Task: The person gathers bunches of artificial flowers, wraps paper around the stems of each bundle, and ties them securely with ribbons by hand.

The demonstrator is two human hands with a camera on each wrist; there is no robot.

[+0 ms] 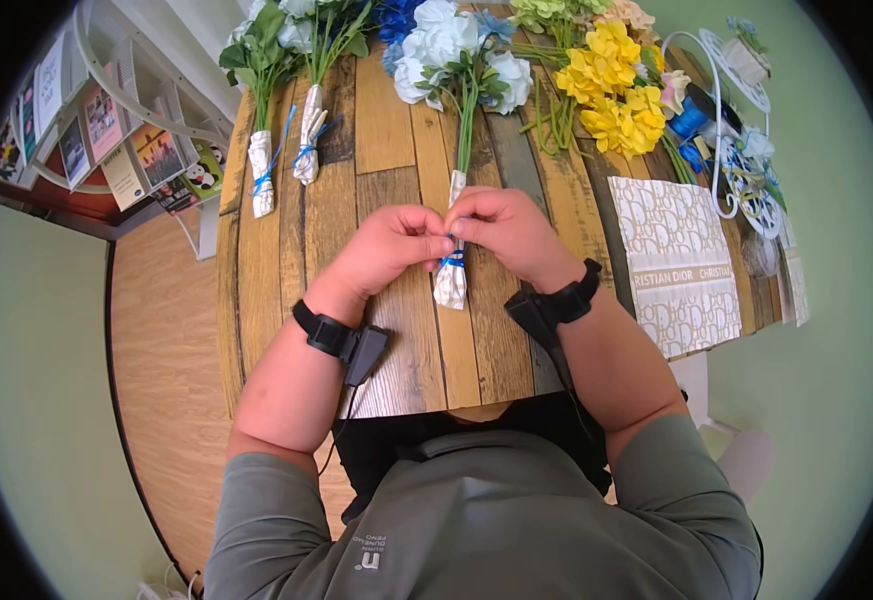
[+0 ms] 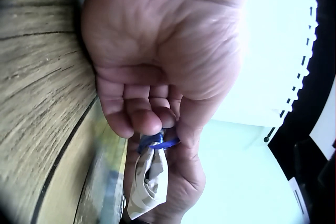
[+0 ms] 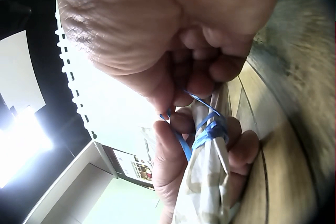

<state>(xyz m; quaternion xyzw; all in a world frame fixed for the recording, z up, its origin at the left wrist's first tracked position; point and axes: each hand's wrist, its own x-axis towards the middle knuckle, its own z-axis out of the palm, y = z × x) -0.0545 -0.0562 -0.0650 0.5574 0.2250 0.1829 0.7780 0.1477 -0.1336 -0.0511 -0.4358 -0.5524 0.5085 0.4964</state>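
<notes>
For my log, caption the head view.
Left hand and right hand pinch blue ribbon around the paper wrap of a bouquet.

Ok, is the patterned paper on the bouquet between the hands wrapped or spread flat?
Wrapped: the patterned paper closes round the green stems, and blue ribbon circles it.

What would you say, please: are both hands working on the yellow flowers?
No, the left hand and right hand pinch the blue ribbon on the wrapped stems of the pale blue bouquet.
</notes>
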